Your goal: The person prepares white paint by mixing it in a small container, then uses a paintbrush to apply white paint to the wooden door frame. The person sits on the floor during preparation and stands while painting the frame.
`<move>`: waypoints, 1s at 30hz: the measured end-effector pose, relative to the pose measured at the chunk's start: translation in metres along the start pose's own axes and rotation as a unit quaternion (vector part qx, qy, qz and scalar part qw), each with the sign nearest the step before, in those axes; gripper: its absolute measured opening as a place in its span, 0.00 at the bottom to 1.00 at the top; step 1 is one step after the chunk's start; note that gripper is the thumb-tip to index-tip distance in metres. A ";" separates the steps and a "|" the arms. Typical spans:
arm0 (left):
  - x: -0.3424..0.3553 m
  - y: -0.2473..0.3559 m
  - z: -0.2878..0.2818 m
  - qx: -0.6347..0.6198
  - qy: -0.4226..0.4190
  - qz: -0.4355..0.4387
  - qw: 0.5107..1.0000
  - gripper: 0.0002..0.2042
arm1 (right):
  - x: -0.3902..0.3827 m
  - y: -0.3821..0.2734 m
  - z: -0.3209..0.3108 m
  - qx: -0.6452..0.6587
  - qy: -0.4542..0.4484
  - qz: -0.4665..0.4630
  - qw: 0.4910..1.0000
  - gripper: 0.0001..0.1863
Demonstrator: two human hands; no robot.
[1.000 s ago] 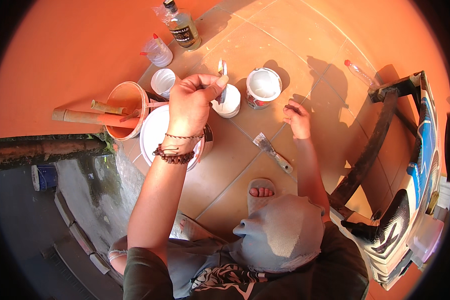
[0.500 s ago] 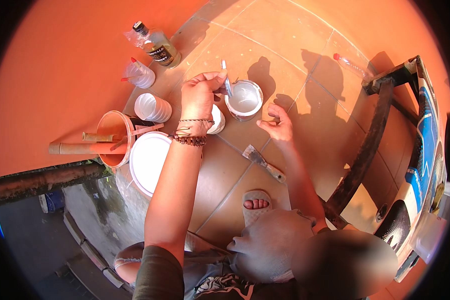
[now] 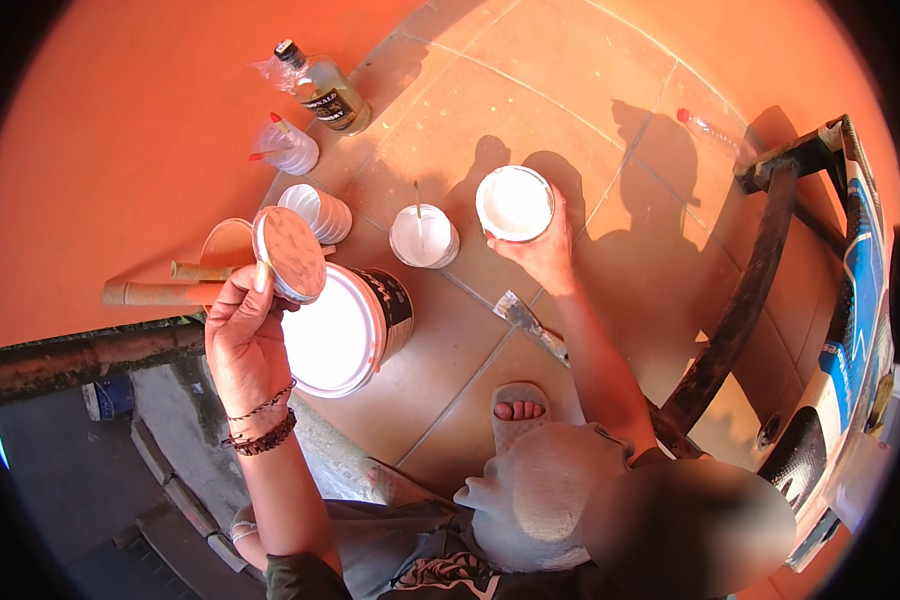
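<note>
My left hand (image 3: 245, 325) pinches the edge of a round lid (image 3: 292, 255), raised over the large white bucket (image 3: 335, 352). The lid's smeared, brownish-pink side shows. My right hand (image 3: 542, 248) grips a small round tub (image 3: 515, 203) with white stuff inside; its fingers wrap around the side and are partly hidden. Between the hands stands a white cup (image 3: 410, 240) with white liquid and a thin stick in it. A paint scraper (image 3: 530, 325) lies on the tiles below my right hand.
A stack of plastic cups (image 3: 320, 212), a cup with red-tipped sticks (image 3: 290, 150) and a glass bottle (image 3: 332, 105) line the orange wall. Bamboo sticks (image 3: 155, 293) jut from an orange bucket (image 3: 228, 240). A dark frame (image 3: 740, 290) stands at the right, near a red-capped plastic bottle (image 3: 708, 128).
My left hand has swung left and nearer with the lid, which was seen edge-on by the tub. My right hand has taken hold of the tub, which now sits slightly farther right.
</note>
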State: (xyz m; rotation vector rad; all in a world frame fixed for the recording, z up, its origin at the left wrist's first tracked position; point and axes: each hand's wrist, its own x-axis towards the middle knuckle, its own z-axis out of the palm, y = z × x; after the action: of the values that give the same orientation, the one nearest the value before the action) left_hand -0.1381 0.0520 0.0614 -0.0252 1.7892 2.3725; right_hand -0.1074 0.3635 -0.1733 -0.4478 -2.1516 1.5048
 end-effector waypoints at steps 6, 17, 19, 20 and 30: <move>-0.029 0.007 -0.015 -0.006 0.041 0.007 0.999 0.08 | 0.008 -0.007 -0.015 -0.016 0.000 0.002 1.000 0.61; -0.045 0.011 -0.022 -0.003 0.030 0.014 0.999 0.06 | 0.011 -0.029 -0.023 -0.014 -0.009 0.040 0.999 0.60; -0.045 0.012 -0.021 -0.002 0.030 0.014 0.999 0.06 | 0.011 -0.032 -0.025 -0.031 -0.007 0.042 0.999 0.59; -0.045 0.013 -0.021 -0.003 0.030 0.017 0.999 0.06 | 0.012 -0.033 -0.026 -0.036 -0.002 0.038 0.999 0.59; -0.051 0.013 -0.023 0.006 0.040 0.012 0.999 0.06 | 0.018 -0.045 -0.033 -0.003 0.002 0.010 1.000 0.57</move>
State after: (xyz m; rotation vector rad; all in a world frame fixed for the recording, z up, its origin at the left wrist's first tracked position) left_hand -0.0915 0.0202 0.0734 -0.0990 1.8478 2.4101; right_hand -0.1039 0.3834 -0.1182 -0.4761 -2.1561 1.5072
